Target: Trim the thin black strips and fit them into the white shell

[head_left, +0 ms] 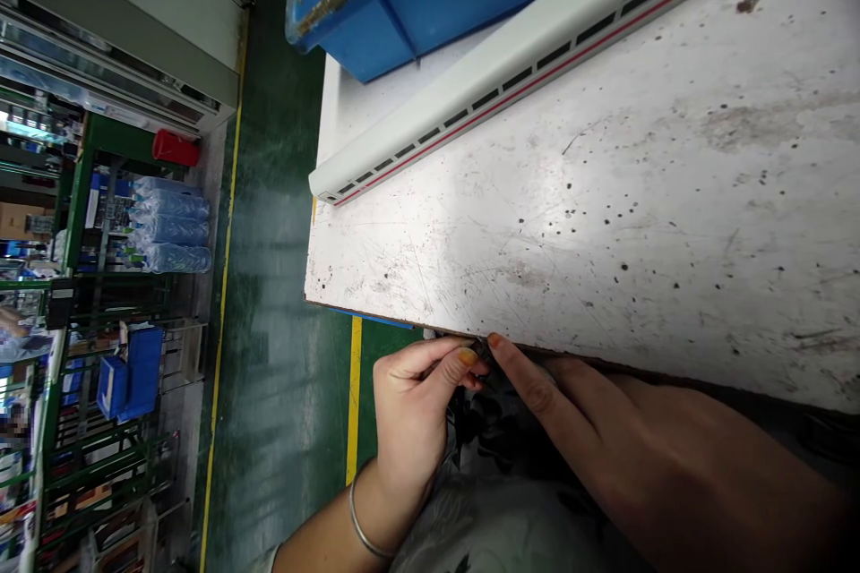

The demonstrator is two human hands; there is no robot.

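My left hand (420, 403) is closed at the near edge of the worktable, thumb and forefinger pinched on something small and dark that I cannot make out. Close beside it, my right hand (605, 421) reaches in with its forefinger stretched toward the same spot, the fingertip at the table edge. The other right fingers are bent down below the edge, and what they may hold is hidden. Farther back on the white worktable (470, 260) lies a long white plastic housing (484, 81) with a row of dark slots and a red stripe, apart from both hands.
A blue plastic bin (430, 9) stands behind the housing. Left of the table, a green floor (282, 286) with yellow lines runs past green racks, a red bucket (176, 148), wrapped water bottles (171, 228) and blue bins (134, 372).
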